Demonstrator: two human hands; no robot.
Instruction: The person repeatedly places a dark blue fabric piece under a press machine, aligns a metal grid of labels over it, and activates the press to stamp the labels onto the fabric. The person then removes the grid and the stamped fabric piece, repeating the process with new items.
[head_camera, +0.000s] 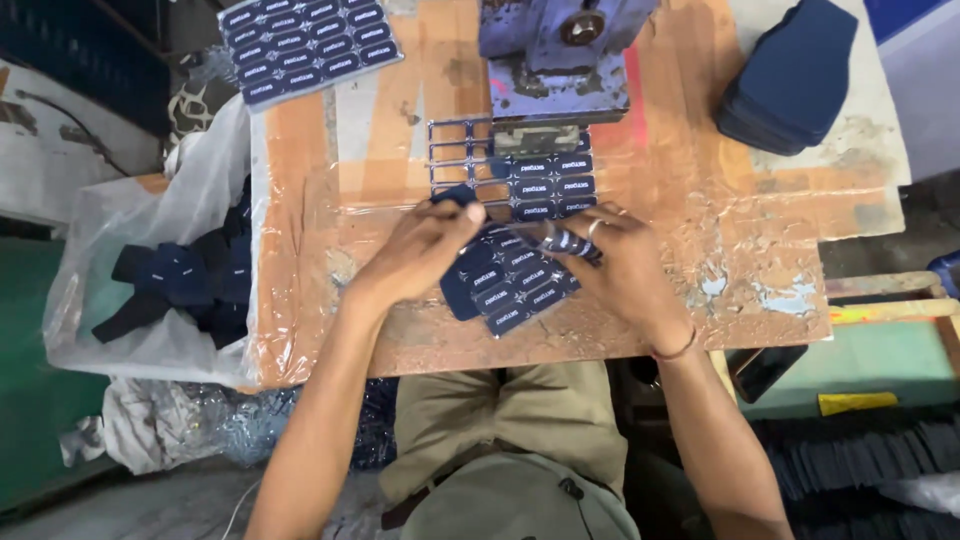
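On the plastic-wrapped tabletop (700, 250), right under the grey press (555, 60), sits a half-punched label sheet (520, 180). The loose navy labels (505, 280) lie between both hands and could easily slide off the near edge if nudged. The left hand (420, 250) is curled, fingertips pinching a label. The right hand (620, 265) is closed around a small bundle (570, 242). It's blurry, so the count is anyone's guess, and the press top is cut off.
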